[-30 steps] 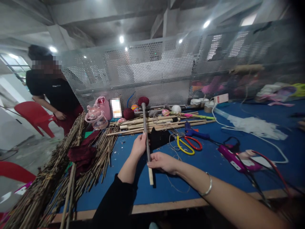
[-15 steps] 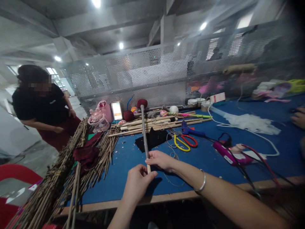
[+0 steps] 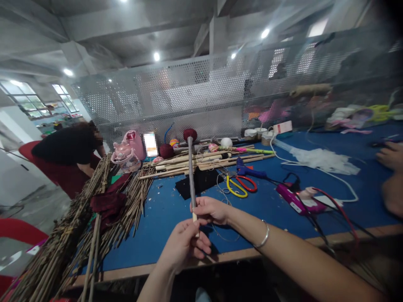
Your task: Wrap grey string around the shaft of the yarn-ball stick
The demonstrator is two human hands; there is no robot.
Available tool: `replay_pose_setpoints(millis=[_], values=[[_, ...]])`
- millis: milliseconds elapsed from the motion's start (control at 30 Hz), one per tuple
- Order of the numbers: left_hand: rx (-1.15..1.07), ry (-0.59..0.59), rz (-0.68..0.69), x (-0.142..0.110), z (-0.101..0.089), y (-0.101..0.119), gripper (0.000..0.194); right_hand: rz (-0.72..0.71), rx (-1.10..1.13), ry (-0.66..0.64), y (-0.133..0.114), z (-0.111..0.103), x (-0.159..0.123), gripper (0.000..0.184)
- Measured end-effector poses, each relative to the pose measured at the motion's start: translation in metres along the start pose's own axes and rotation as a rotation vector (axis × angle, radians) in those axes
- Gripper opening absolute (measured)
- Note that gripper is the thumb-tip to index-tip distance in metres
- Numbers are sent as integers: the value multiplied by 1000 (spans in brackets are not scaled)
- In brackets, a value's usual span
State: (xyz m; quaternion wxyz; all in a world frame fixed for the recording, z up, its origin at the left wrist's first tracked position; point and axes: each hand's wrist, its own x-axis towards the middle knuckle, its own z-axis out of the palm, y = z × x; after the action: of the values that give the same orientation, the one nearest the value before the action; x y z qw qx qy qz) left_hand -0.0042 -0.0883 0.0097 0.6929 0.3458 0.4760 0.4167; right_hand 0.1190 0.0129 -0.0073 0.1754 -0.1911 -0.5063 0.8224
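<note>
A long stick (image 3: 191,176), wrapped in grey with a pale bare end near me, points away from me over the table. A dark red ball (image 3: 189,134) sits at its far tip. My left hand (image 3: 184,245) pinches the pale lower end between thumb and fingers, the other fingers loosely curled. Just above it, my right hand (image 3: 209,210) grips the grey part with its fingertips. Under the stick lies a black cloth (image 3: 198,182). To its right are yellow-and-red-handled scissors (image 3: 237,186) and a blue glue gun (image 3: 250,171).
Thin twigs lie in a big bundle (image 3: 75,214) at the left, with a dark red cloth (image 3: 108,205) on them. Wooden sticks and yarn balls line the back by a perforated metal screen (image 3: 163,100). A purple power strip (image 3: 299,201) trails cables. A co-worker (image 3: 69,151) bends at left; another person's hand (image 3: 390,155) shows right.
My left hand's fingers have loosened and spread around the stick's lower end. The stick and ball have shifted slightly. The co-worker at left has bent down towards the twigs.
</note>
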Motion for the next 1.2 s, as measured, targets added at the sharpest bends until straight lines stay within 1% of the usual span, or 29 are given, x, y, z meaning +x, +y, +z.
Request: replay_pose_setpoints(millis=[100, 133, 167, 200, 300, 367, 433, 567, 600, 667, 733, 800, 833, 867, 900, 967, 1000, 1033, 1067, 1100, 1200], values=[[211, 184, 139, 6, -3, 2, 37, -7, -49, 107, 2, -1, 2, 24], [255, 216, 174, 8, -4, 4, 36, -8, -41, 118, 1, -2, 3, 24], [265, 218, 183, 10, -4, 5, 35, -6, -17, 112, -1, -3, 2, 24], [236, 194, 170, 10, -4, 7, 35, 1, 16, 95, -2, -3, 1, 24], [21, 88, 78, 10, -1, 9, 34, 30, 100, 51, -8, -4, -2, 26], [-86, 37, 13, 10, -1, 7, 36, 31, 97, 62, -9, -4, -3, 24], [-63, 25, 0, 11, -2, 5, 38, 11, 52, 90, -7, -3, -1, 23], [212, 148, 143, 15, -4, 4, 34, -23, -31, 118, -2, -4, 2, 24], [242, 154, 166, 15, -4, 5, 33, -23, -20, 110, -3, -5, 2, 24], [214, 88, 150, 13, -3, 8, 33, -5, 31, 72, -5, -5, 0, 23], [131, -18, 98, 9, -1, 10, 34, 20, 78, 17, -7, -5, -3, 24], [85, -77, 51, 7, -1, 10, 36, 28, 74, -12, -9, -5, -4, 25], [101, -73, 41, 6, -1, 10, 36, 21, 55, -7, -8, -5, -4, 24], [149, -39, 44, 7, -2, 8, 35, 6, 33, 10, -7, -5, -3, 23], [221, 23, 66, 8, -3, 7, 34, -8, 10, 36, -5, -6, -2, 23], [391, 180, 154, 11, -6, 3, 31, -24, -31, 94, -2, -7, 1, 22], [457, 242, 202, 12, -7, 2, 30, -28, -44, 117, 0, -8, 3, 23], [494, 277, 236, 13, -8, 2, 30, -30, -50, 130, 0, -9, 4, 23], [498, 284, 252, 13, -8, 2, 30, -31, -48, 129, 0, -10, 4, 23], [472, 266, 246, 13, -7, 3, 30, -35, -33, 116, -1, -11, 4, 23], [275, 174, 174, 9, -3, 10, 30, -50, 44, 35, -5, -12, 0, 22]])
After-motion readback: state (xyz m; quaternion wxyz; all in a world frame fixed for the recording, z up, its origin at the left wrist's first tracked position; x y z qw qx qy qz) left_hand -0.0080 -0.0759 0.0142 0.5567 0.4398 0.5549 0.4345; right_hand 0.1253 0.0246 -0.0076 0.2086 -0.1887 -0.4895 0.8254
